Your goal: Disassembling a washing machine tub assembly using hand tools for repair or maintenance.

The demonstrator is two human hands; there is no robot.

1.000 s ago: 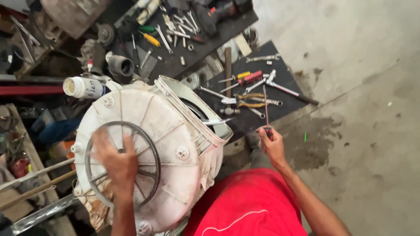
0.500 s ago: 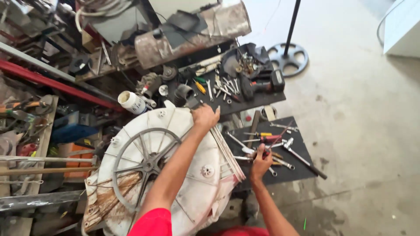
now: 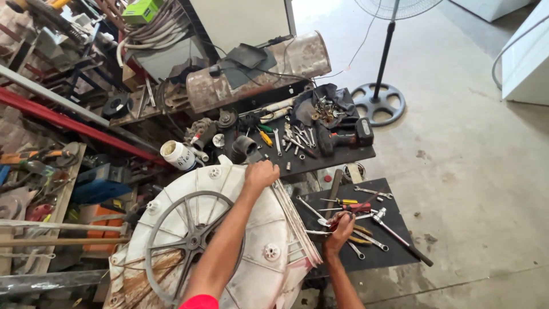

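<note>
A white plastic washing-machine tub [image 3: 269, 252] lies on its side in front of me, its grey spoked pulley wheel [image 3: 183, 240] facing up. My left hand [image 3: 260, 174] curls over the tub's far upper rim and grips it. My right hand [image 3: 341, 223] rests on a low black mat [image 3: 394, 252] strewn with several spanners, pliers and screwdrivers. Its fingers are closed around a red-handled tool [image 3: 366, 201] that sticks out to the upper right.
A second black board [image 3: 337, 157] behind the tub holds more spanners and a cordless drill [image 3: 343, 137]. A white tin [image 3: 177, 154] stands by the tub. A rusty metal drum [image 3: 257, 71], cluttered shelves on the left, a fan base [image 3: 377, 103] and a white appliance [image 3: 526, 63] surround bare concrete floor.
My left hand left the pulley wheel and went up to the tub's far rim. My right hand moved from the mat's near edge onto the tools. The view tilted up.
</note>
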